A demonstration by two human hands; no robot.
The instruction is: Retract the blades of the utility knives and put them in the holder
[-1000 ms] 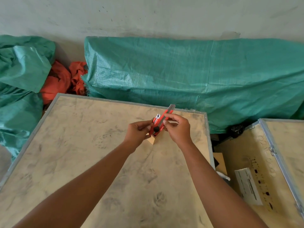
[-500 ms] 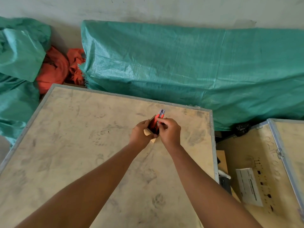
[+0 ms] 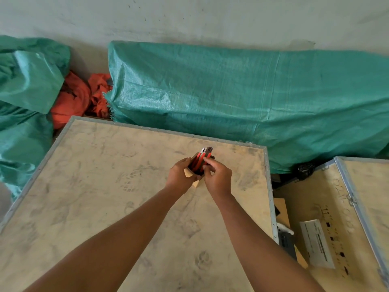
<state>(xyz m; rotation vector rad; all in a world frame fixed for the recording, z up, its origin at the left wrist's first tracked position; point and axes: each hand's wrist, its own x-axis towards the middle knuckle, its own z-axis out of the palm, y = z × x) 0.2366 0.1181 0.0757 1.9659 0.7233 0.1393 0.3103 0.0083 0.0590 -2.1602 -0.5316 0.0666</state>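
Observation:
Red utility knives [image 3: 200,160] stand upright in a small tan cardboard holder [image 3: 190,173] on a plywood crate top [image 3: 105,186]. Their grey ends stick out above the holder's rim, and no bare blade shows. My left hand [image 3: 181,173] wraps the holder's left side. My right hand [image 3: 219,178] has its fingertips pinched on the rightmost knife at the holder's mouth. The lower part of the holder is mostly hidden behind both hands.
The crate top has a metal-edged rim [image 3: 268,186] just right of my hands. A second crate [image 3: 336,207] with a white label lies lower right. Green tarpaulin [image 3: 252,98] covers goods behind, with orange cloth [image 3: 80,98] at the left.
One second ago I held one knife up with its blade out. The blade went in, and the knife came down into the holder beside the others.

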